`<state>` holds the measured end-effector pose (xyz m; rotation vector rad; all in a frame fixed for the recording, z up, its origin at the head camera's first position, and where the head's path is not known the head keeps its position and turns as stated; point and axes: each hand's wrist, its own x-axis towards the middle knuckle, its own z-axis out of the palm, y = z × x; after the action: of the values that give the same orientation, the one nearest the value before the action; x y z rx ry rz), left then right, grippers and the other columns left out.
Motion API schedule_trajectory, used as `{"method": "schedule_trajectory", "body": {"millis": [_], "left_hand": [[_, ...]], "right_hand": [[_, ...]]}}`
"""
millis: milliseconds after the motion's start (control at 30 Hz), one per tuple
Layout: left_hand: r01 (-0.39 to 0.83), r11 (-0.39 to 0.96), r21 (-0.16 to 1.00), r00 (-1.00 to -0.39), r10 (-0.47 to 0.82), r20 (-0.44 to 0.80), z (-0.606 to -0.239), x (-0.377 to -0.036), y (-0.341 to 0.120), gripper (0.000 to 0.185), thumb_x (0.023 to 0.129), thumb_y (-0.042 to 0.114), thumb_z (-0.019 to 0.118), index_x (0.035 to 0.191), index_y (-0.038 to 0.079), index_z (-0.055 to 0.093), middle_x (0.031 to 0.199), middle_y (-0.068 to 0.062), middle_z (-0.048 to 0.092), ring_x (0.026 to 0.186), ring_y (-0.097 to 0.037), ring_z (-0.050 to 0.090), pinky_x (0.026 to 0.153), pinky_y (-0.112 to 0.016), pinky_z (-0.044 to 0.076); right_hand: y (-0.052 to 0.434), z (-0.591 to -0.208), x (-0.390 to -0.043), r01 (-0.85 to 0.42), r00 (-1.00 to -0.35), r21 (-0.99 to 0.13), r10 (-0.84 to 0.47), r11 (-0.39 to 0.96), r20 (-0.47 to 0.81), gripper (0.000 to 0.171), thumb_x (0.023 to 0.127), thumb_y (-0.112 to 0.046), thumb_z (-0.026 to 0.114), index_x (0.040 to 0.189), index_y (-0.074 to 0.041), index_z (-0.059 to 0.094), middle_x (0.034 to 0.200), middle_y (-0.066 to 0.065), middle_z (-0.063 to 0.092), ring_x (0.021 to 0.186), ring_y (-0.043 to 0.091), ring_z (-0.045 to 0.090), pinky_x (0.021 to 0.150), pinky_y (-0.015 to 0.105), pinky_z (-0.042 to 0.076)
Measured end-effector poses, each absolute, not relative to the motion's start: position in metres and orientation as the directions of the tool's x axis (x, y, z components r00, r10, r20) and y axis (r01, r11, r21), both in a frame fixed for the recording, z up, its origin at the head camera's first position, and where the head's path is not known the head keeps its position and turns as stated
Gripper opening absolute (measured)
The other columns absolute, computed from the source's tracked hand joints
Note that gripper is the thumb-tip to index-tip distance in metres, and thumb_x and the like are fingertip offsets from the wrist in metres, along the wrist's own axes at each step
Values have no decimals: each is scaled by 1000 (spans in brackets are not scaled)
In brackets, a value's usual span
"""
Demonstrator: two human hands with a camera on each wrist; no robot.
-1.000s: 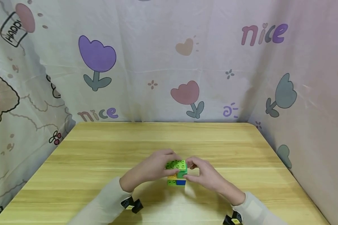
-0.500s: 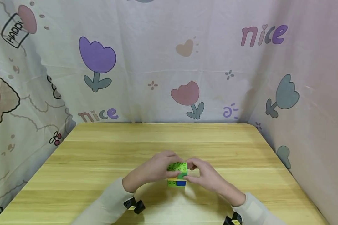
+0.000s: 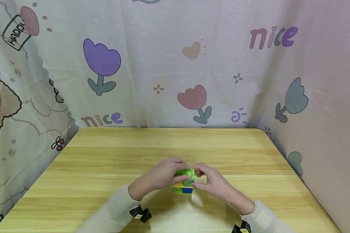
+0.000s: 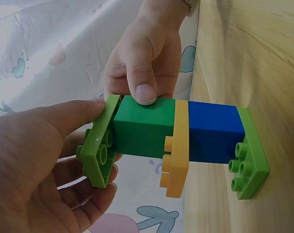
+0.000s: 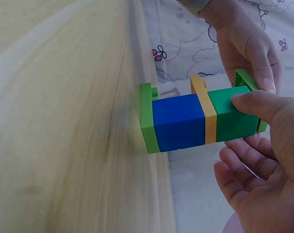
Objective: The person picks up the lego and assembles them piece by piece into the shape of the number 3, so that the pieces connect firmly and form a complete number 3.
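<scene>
A small tower of toy building bricks stands on the table. A light green plate (image 4: pixel 253 160) is at its bottom, then a blue brick (image 5: pixel 179 122), an orange-yellow plate (image 4: pixel 178 160) and a green brick (image 5: pixel 229 114). At the top, my left hand (image 3: pixel 163 173) pinches a second light green plate (image 4: pixel 99 145) between thumb and fingers. That plate lies against the green brick, overhanging it on one side; whether it is pressed fully down I cannot tell. My right hand (image 3: pixel 214 182) holds the green brick, thumb on its near face.
The wooden table (image 3: pixel 105 155) stretches around the tower on all sides. Behind it and at both sides hangs a patterned curtain (image 3: pixel 151 38). Black devices are strapped at the left wrist (image 3: pixel 140 214) and right wrist (image 3: pixel 241 226).
My left hand has shifted slightly right and lower with the top light green plate. The right hand keeps its hold on the tower, which stands nearly still.
</scene>
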<state>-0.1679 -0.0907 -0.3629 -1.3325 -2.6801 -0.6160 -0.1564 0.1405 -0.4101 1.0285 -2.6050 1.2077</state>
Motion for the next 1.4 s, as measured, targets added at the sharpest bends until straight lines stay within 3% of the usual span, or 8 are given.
{"method": "schedule_trajectory", "body": {"millis": [467,833,1133,1400], "left_hand": [[776,562,288,-629,728,274,-363,-166,-89,34,91,37,71,115,13,73,103,4,66,92,-9,60,81,-24,50],[817,524,243,-577,754,313,-360,-166,-86,30,90,32,73,109,9,74,99,1,67,88,-12,61,76,-23,51],[771,569,285,-634,728,261,-362,-167,-85,33,90,37,72,112,14,74,102,5,68,89,-7,59,75,-21,49],[710,597,374,-695,680,235,-366,-166,-85,36,89,41,71,116,17,73,107,6,69,96,-8,62,82,-26,51]], "right_hand": [[139,-411,-156,-623,-759,-638,-548,452,353,30,87,-26,77,112,-18,60,100,-9,62,94,22,62,85,34,51],[139,-411,-156,-634,-756,-625,-538,456,373,34,86,-24,78,114,-17,61,100,-12,63,93,21,63,84,34,52],[140,-410,-153,-664,-736,-601,-529,444,422,46,85,-24,78,123,-15,53,103,-10,65,95,21,65,86,32,52],[142,-412,-149,-757,-652,-515,-521,402,552,36,88,-14,75,118,-16,55,106,-9,62,94,17,64,82,30,53]]}}
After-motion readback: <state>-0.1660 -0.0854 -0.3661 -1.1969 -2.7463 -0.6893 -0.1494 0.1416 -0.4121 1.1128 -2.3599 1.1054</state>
